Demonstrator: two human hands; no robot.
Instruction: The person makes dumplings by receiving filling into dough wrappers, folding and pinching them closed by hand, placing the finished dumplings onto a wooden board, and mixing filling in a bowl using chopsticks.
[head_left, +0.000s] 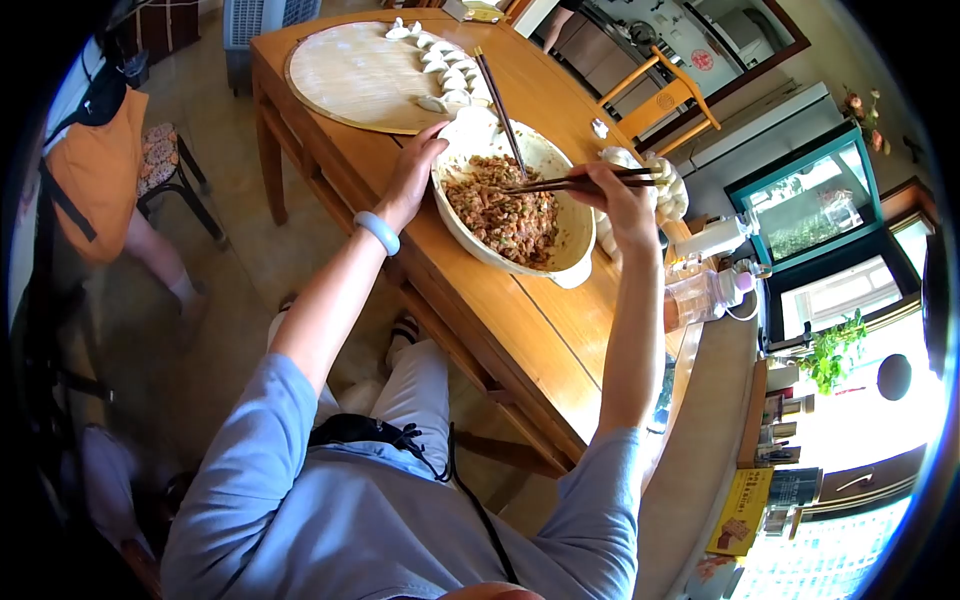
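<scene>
A large white bowl [575, 245] of chopped filling [505, 215] sits at the edge of the wooden table [545, 330]. My left hand [412, 172], with a bracelet at the wrist, grips the bowl's left rim. Chopsticks [575, 183] are held in my right hand [622, 200], closed around them over the bowl's right side; their tips touch the filling. Another pair of chopsticks [497, 105] leans in the bowl, tips down in the filling. Several white dumplings [455, 75] lie on the right part of a round floured board [360, 80] beyond the bowl.
Bags of pale round items [668, 185] and plastic bottles [700, 300] stand to the right. Behind the table is a wooden chair [670, 100]. A patterned stool [160, 155] is on the floor at left, beside a person [100, 160] in orange.
</scene>
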